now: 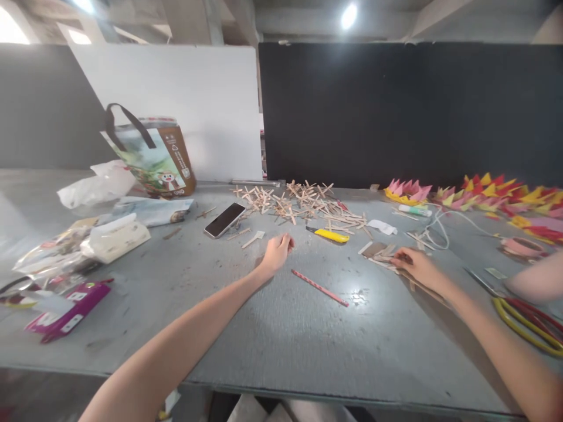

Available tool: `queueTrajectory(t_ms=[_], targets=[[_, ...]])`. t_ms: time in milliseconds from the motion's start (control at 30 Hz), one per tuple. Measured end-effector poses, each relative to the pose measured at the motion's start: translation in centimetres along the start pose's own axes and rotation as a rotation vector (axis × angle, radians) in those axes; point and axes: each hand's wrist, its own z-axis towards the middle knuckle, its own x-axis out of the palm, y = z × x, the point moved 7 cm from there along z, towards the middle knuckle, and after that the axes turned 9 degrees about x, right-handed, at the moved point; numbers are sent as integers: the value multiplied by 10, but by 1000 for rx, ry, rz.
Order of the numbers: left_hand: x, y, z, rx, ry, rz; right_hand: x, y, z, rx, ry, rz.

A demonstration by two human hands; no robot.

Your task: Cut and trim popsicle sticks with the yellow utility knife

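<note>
My left hand (278, 252) is above the middle of the table, its fingers curled together in a pinch. Whatever is in it, if anything, is too small to make out. My right hand (417, 265) reaches to a small heap of flat wooden strips (379, 253), with its fingertips closed on the end of a strip. A red pencil (319, 288) lies between the hands. Behind it rests a yellow utility knife (331, 235). Farther back spreads a pile of thin wooden sticks (299, 202), many joined in crosses.
A phone (224, 220) lies left of the sticks. Farther left are a printed carrier bag (153, 158), plastic bags and a purple packet (68, 310). At right are scissors (523, 319), pink tape (522, 247), a glue stick (414, 210), folded paper pieces (497, 193) and another person's arm (539, 280).
</note>
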Motion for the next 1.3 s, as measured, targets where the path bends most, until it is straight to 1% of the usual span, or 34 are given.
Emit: queueTrajectory(t_ms=[100,267,367,433,500,567,700,767,867,933,1000,1100,1133,1200,1300], targets=[[3,-2,-1,27,29,30,4,5,-3,1,42,-46],[3,-9,-4,58,41,66,-8,16,-10,-22,-68,-64],[3,-11,-5,67,48,74,-12,19,-14,47,-94,41],[4,-10,-5,67,48,71,-11,31,-18,71,-83,139],[4,-9,-5,58,42,61,-3,56,-23,42,-9,233],[3,-7,-4,43,34,47,12,93,-25,-24,132,337],[2,-2,-2,1,15,19,52,171,-17,-122,407,521],[0,0,-1,-14,2,5,75,203,-8,-159,495,560],[0,2,1,-17,-5,-14,100,234,7,-189,449,643],[3,3,2,-15,18,-27,112,245,9,-203,399,655],[9,2,1,-3,103,-52,117,249,6,-217,353,650],[17,0,-1,16,200,-98,118,249,-3,-233,347,615],[18,0,-2,9,212,-106,116,248,-5,-232,346,603],[17,0,-2,13,185,-87,114,248,-7,-231,351,585],[11,3,1,22,106,-49,112,248,-7,-228,345,591]])
